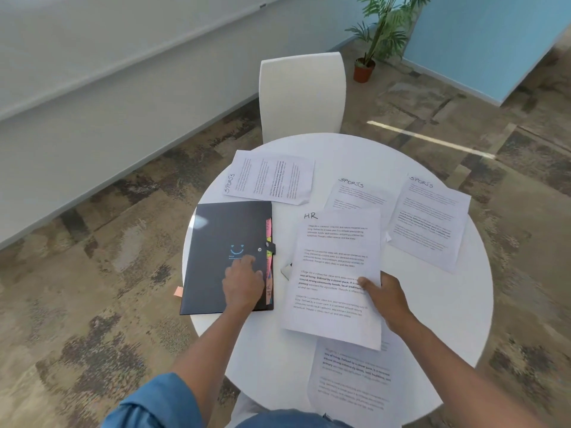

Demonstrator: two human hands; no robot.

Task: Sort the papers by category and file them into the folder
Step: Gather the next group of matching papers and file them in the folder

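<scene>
A black folder [222, 239] with a smiley logo lies closed on the left of the round white table [457, 319], coloured tabs sticking out of its right edge. My left hand [242, 282] rests flat on its cover, fingers apart. My right hand [383, 299] pinches the right edge of a sheet headed HR [333, 254], held just right of the folder. Three sheets headed SPORTS lie flat: one at the back left [268, 177], one in the middle [355, 196], one at the right [429, 220]. Another printed sheet [352, 384] lies at the near edge, partly under the HR sheet.
A white chair [302, 94] stands behind the table. A potted plant [367, 63] stands on the patterned carpet at the back right, by a blue wall. A small orange sticky tab [178, 291] pokes out at the folder's left edge.
</scene>
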